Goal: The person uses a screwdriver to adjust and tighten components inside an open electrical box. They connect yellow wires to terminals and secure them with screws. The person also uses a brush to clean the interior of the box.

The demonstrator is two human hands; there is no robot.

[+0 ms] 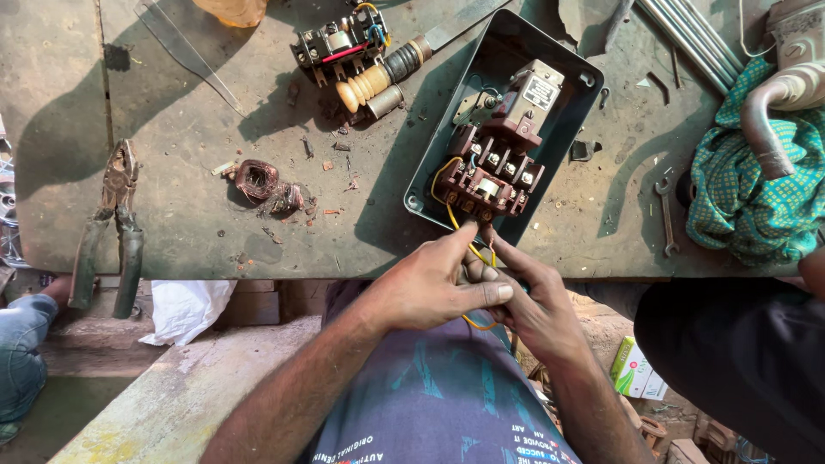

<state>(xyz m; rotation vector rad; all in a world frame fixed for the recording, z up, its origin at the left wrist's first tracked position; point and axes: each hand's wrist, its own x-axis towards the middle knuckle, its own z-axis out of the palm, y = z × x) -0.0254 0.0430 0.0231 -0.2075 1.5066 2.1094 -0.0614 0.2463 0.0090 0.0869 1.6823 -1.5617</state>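
Seemingly midway, both the left hand (438, 288) and right hand (533, 301) pinch a thin yellow wire (453, 216) at the bench edge, still trailing from the dark-red contactor block (491, 176) seated inside the open grey-green metal box (550, 73).

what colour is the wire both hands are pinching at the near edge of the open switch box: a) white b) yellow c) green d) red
b, the left hand and right hand meet over a yellow wire that runs from the dark red contactor block in the open metal box down between the fingers.
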